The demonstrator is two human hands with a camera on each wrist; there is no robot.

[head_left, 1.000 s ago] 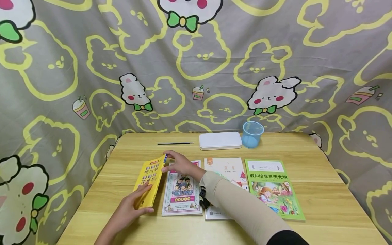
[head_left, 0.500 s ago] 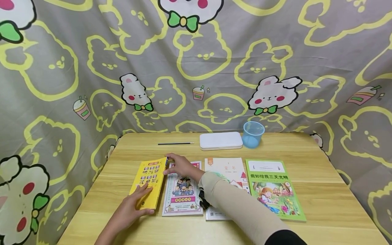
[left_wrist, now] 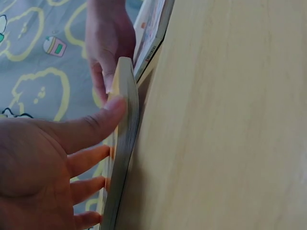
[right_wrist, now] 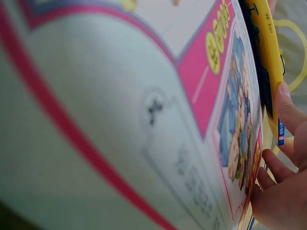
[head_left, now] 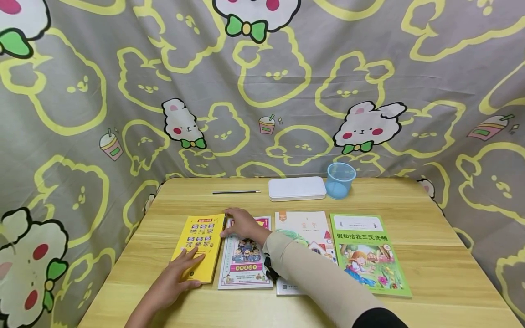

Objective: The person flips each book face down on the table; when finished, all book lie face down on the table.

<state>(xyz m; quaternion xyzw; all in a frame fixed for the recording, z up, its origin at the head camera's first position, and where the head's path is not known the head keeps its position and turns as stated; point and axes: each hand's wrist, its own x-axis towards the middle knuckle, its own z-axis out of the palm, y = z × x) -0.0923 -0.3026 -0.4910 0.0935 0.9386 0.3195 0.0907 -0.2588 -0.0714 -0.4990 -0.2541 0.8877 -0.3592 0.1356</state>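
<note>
A yellow book (head_left: 203, 248) lies almost level at the left end of a row of books. My left hand (head_left: 174, 278) rests on its lower left part with spread fingers. In the left wrist view, the thumb (left_wrist: 112, 108) touches the page edge of the yellow book (left_wrist: 123, 139). At the upper right corner, my right hand (head_left: 246, 225) holds the book, thumb against the spine, as the right wrist view shows of the yellow book (right_wrist: 268, 48). Beneath the right hand lies a pink-bordered book (head_left: 246, 269), partly covered by it.
A white-covered book (head_left: 301, 223), partly hidden by the right sleeve (head_left: 316, 273), and a green book (head_left: 371, 255) continue the row. Behind are a pencil (head_left: 235, 192), a white case (head_left: 297, 187) and a blue cup (head_left: 340, 181). A patterned curtain (head_left: 287, 91) surrounds the wooden table (head_left: 439, 273).
The yellow book has come down from a steep tilt to almost level, its left side lowered to the left. Both hands have stayed on it. The other books have not moved.
</note>
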